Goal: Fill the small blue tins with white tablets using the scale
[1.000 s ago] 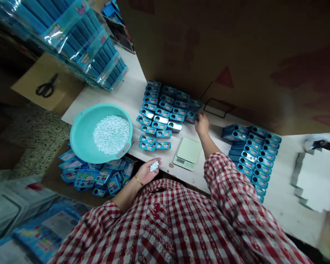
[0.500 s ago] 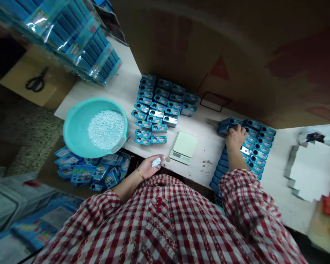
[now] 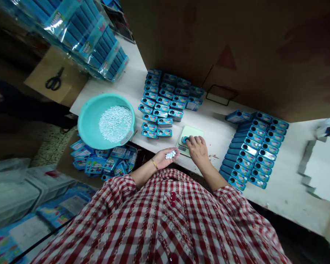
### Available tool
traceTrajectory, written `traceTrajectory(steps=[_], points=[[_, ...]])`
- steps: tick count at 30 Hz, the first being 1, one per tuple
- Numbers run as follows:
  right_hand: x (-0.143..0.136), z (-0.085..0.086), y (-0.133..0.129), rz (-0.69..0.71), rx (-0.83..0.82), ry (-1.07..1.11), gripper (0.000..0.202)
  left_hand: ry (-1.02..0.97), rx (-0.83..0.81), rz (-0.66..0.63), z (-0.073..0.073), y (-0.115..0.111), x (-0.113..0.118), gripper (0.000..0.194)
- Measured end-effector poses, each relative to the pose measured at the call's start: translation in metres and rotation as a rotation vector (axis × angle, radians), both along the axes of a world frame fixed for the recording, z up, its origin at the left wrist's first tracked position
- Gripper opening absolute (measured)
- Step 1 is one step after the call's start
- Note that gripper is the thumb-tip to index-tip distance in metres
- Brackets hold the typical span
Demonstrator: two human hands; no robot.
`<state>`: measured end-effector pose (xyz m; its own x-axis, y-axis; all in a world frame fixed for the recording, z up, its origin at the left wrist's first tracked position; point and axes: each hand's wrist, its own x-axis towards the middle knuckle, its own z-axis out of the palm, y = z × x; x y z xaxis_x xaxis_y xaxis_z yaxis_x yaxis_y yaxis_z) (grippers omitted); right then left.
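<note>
My left hand is cupped palm up near the table's front edge, holding a small heap of white candies. Just to its right, my right hand grips a small blue tin on the pale kitchen scale; the fingers hide much of the tin. To the left stands a turquoise basin with many white candies in it. Behind the scale, blue tins stand upright in rows. More tins are lined up in rows on the right.
A cardboard box full of blue packs sits below the basin. Wrapped blue packs are stacked at the back left, near scissors on cardboard. A large carton walls off the back. White card pieces lie far right.
My right hand has moved left from the right-hand rows to the scale, with a blue tin in it. My left hand still cups the candies. The view has shifted slightly.
</note>
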<state>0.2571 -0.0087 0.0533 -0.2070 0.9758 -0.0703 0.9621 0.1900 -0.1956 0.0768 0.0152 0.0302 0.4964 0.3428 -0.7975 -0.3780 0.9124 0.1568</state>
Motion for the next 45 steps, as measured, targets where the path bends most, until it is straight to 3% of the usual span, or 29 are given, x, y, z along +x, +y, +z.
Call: traceTrajectory(steps=[4, 7, 10, 15, 29, 32, 34, 38, 40, 43, 45], points=[[-0.029, 0.000, -0.026, 0.030, -0.023, 0.189, 0.038, -0.061, 0.035, 0.002, -0.005, -0.006, -0.006, 0.020], [-0.056, -0.006, -0.045, 0.082, -0.172, 0.300, 0.040, -0.058, 0.057, -0.048, -0.009, -0.016, -0.015, 0.021], [-0.071, -0.013, -0.054, 0.047, -0.329, 0.362, 0.035, -0.032, 0.031, -0.122, -0.012, -0.028, -0.027, 0.025], [-0.070, -0.014, -0.052, 0.027, -0.478, 0.419, 0.023, -0.045, -0.009, -0.198, -0.016, -0.036, -0.041, 0.028], [-0.071, -0.010, -0.057, 0.051, -0.433, 0.315, 0.023, -0.031, -0.019, -0.209, -0.015, -0.035, -0.038, 0.030], [-0.065, -0.009, -0.061, 0.110, -0.345, 0.467, 0.024, -0.079, -0.061, -0.189, -0.014, -0.034, -0.037, 0.035], [-0.054, -0.009, -0.063, 0.056, -0.201, 0.595, 0.024, -0.100, -0.095, -0.141, -0.013, -0.031, -0.035, 0.030], [-0.008, -0.025, -0.055, -0.498, 0.192, 0.628, 0.036, -0.052, -0.158, -0.038, -0.012, -0.018, -0.028, 0.021], [0.017, -0.044, -0.043, -0.631, 0.228, 0.637, 0.049, -0.031, -0.159, 0.026, -0.012, -0.009, -0.023, 0.022], [0.037, -0.070, -0.024, -0.515, 0.069, 0.689, 0.045, -0.004, -0.128, 0.112, -0.015, 0.007, -0.012, 0.022], [0.037, -0.072, -0.017, -0.426, 0.008, 0.647, 0.037, 0.004, -0.106, 0.153, -0.018, 0.017, -0.002, 0.024]])
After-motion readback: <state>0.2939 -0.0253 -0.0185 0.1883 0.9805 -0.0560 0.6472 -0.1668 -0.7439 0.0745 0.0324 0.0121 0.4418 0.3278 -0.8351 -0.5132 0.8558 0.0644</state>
